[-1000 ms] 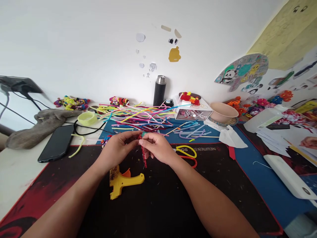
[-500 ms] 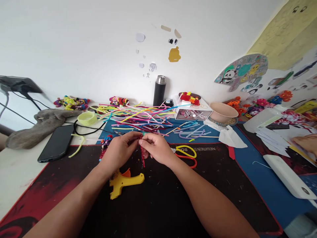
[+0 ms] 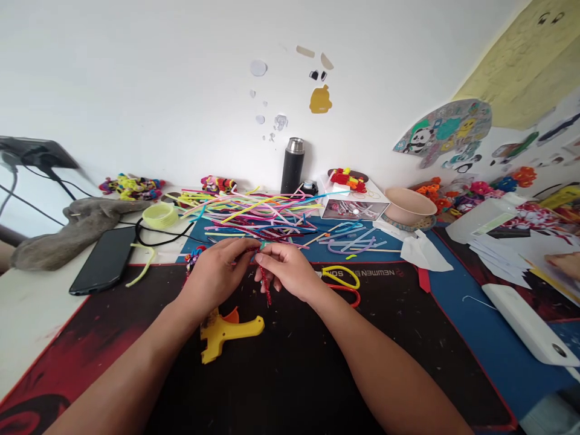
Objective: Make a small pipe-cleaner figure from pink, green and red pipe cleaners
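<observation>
My left hand (image 3: 216,273) and my right hand (image 3: 287,270) meet over the black desk mat (image 3: 290,362), both pinching a sparkly red pipe cleaner (image 3: 265,289). Its lower end hangs down between the hands, slanting slightly right. Both sets of fingers are closed on its upper part. A yellow glue gun (image 3: 224,332) lies on the mat just below my left hand. A heap of coloured pipe cleaners (image 3: 254,214) lies just beyond the hands. Yellow and red loops (image 3: 342,279) rest right of my right hand.
A black phone (image 3: 105,261), a grey cloth (image 3: 67,232) and a yellow tape roll (image 3: 160,215) sit at left. A black flask (image 3: 292,164) stands by the wall. A beige bowl (image 3: 409,205), tissue, papers and a white bar (image 3: 528,326) are at right, where another person's hand (image 3: 564,263) shows.
My hands shifted slightly and the red pipe cleaner's hanging end tilted a little to the right. The other person's hand at far right moved about over the papers.
</observation>
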`<action>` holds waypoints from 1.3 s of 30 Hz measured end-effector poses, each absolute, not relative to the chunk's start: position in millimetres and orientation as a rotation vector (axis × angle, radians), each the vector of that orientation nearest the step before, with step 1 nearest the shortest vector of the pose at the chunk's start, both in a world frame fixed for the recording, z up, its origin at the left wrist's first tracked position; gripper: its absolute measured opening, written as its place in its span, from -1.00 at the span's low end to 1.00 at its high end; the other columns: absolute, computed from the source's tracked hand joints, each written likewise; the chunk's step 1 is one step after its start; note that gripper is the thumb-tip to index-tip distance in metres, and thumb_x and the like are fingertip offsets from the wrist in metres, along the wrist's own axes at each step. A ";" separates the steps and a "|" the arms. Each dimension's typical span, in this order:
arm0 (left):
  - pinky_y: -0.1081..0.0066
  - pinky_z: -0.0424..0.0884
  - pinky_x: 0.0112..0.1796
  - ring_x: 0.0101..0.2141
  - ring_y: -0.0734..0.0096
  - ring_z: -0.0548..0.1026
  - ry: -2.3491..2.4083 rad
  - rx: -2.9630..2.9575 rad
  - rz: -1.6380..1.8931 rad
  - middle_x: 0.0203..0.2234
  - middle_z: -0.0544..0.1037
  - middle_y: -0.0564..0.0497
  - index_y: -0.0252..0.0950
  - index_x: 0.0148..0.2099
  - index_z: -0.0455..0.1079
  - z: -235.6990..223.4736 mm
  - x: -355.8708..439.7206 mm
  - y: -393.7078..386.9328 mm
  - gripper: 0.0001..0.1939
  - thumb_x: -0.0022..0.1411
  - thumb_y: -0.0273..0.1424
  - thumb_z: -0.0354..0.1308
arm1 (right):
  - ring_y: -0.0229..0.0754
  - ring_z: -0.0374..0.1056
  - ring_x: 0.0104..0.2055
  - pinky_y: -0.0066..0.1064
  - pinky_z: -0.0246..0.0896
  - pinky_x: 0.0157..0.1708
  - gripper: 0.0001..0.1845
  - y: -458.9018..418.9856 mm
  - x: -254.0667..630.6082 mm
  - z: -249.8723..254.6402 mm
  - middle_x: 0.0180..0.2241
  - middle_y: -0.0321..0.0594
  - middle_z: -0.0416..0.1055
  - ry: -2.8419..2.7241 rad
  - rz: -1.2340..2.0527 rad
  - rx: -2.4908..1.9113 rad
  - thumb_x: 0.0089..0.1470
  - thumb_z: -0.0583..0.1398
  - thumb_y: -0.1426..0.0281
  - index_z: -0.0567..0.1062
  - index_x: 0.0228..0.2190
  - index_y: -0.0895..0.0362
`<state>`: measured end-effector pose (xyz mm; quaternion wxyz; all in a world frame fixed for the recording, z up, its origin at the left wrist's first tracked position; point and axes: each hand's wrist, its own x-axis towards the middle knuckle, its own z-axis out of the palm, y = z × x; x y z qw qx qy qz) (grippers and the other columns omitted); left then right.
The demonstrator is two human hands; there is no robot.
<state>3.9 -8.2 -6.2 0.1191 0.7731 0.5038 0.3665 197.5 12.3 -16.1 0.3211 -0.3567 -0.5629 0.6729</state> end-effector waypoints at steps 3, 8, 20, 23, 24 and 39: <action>0.26 0.56 -0.10 -0.12 0.12 0.71 1.469 2.280 1.060 -0.12 0.76 -0.08 -0.18 -0.01 0.61 -7.3 3.1 -7.7 -0.73 0.46 -0.29 0.08 | -0.29 0.49 -0.56 -0.55 0.11 -0.69 -0.63 11.7 197.2 -15.5 -0.46 -0.30 0.56 -1.485 1.768 -0.935 0.25 0.33 0.07 0.46 -0.31 0.11; 0.27 0.55 -0.15 -0.16 0.12 0.71 1.532 2.252 1.020 -0.15 0.76 -0.06 -0.17 -0.01 0.57 -5.9 2.9 -9.2 -0.76 0.45 -0.28 0.10 | -0.29 0.45 -0.58 -0.54 0.14 -0.68 -0.63 11.6 198.0 -13.2 -0.48 -0.30 0.55 -1.475 1.758 -0.931 0.25 0.32 0.06 0.47 -0.31 0.11; 0.21 0.55 -0.13 -0.14 0.05 0.71 1.614 2.302 1.042 -0.13 0.75 -0.13 -0.18 0.02 0.56 -7.7 5.4 -7.7 -0.72 0.43 -0.27 0.07 | -0.33 0.36 -0.66 -0.53 0.07 -0.71 -0.59 11.0 196.3 -16.0 -0.56 -0.39 0.48 -1.362 1.871 -0.847 0.16 0.38 0.03 0.46 -0.35 0.10; 0.25 0.54 -0.19 -0.18 0.09 0.71 1.648 2.189 1.071 -0.18 0.75 -0.09 -0.17 0.04 0.51 -8.2 6.2 -8.3 -0.74 0.39 -0.25 0.12 | -0.33 0.33 -0.68 -0.52 0.04 -0.71 -0.64 10.9 196.5 -14.0 -0.59 -0.41 0.45 -1.375 1.852 -0.896 0.16 0.37 0.08 0.46 -0.35 0.10; 0.27 0.54 -0.21 -0.21 0.10 0.70 1.650 2.160 1.076 -0.20 0.75 -0.07 -0.16 0.00 0.50 -8.1 6.3 -8.5 -0.77 0.38 -0.25 0.13 | -0.33 0.32 -0.68 -0.52 0.04 -0.71 -0.65 11.0 196.7 -13.4 -0.59 -0.41 0.45 -1.380 1.842 -0.912 0.17 0.36 0.10 0.46 -0.36 0.10; 0.25 0.54 -0.15 -0.19 0.08 0.68 1.516 2.397 1.026 -0.20 0.73 -0.10 -0.17 -0.05 0.56 -8.4 3.0 -6.2 -0.77 0.42 -0.36 0.07 | -0.30 0.37 -0.66 -0.54 0.05 -0.71 -0.78 11.9 197.3 -14.9 -0.61 -0.38 0.46 -1.446 1.801 -0.971 0.19 0.29 0.21 0.49 -0.39 0.09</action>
